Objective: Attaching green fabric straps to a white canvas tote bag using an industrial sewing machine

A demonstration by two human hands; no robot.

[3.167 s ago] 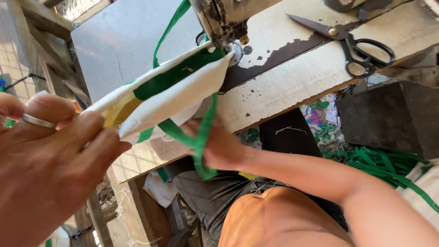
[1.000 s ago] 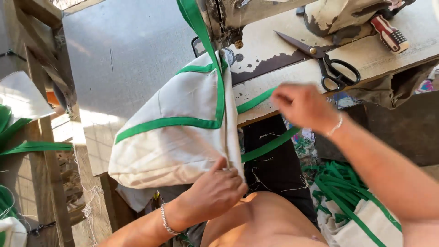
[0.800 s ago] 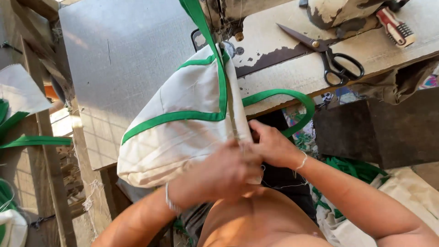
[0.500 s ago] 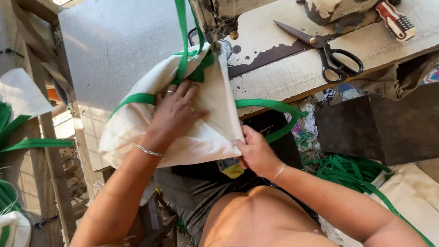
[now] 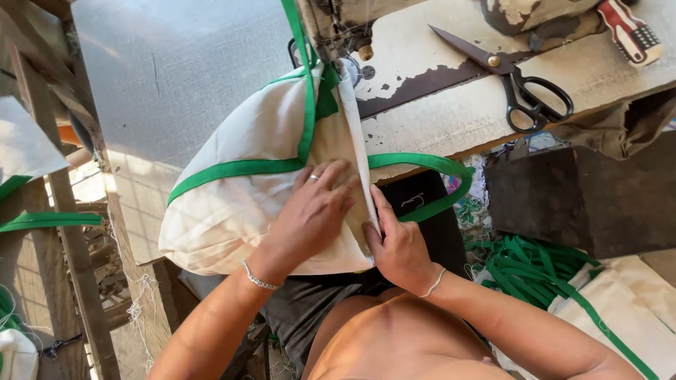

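Hands both on white bag point(image 5: 232, 204) with green trim: left hand point(image 5: 310, 211) spread flat, fingers open, pressing the cloth; right hand point(image 5: 398, 246) pinching its folded edge. Bag hangs off the surface point(image 5: 451, 105) edge, long axis running up toward the sewing machine point(image 5: 338, 28), scissors point(image 5: 514, 81) well apart.

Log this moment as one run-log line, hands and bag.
left hand: flat on white bag | right hand: pinching bag edge | green strap: looped off table edge | scissors: untouched

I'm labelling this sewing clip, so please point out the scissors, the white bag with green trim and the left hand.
scissors point(image 5: 524, 95): head view, on the black handles near the pivot.
white bag with green trim point(image 5: 239, 211): head view, on the white cloth panel.
left hand point(image 5: 310, 214): head view, on the back of the hand.
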